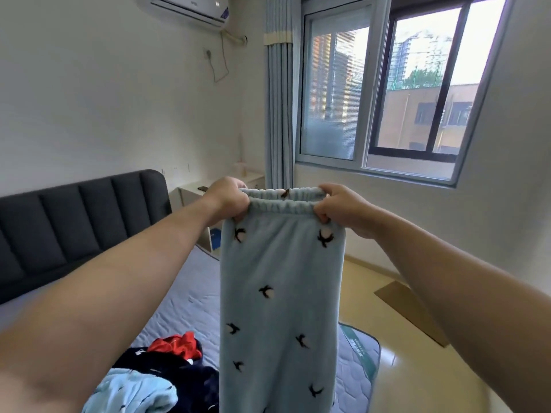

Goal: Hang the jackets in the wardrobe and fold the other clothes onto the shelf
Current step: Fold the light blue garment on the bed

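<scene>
Light blue fleece trousers (280, 308) printed with small black birds hang in front of me, held up by their elastic waistband. My left hand (228, 199) grips the waistband's left end and my right hand (340, 208) grips its right end, both with fingers curled round the fabric. The legs drop straight down past the bottom of the view. Below on the mattress (190, 308) lies a pile of clothes: a red garment (179, 344), a dark navy one (179, 377) and a light blue fleece top (134, 391).
A dark padded headboard (74, 222) stands at the left, with a white bedside table (205, 192) beyond it. A window (387, 93) and blue curtain (278, 93) fill the far wall. Flat cardboard (408, 308) lies on the yellow floor at the right.
</scene>
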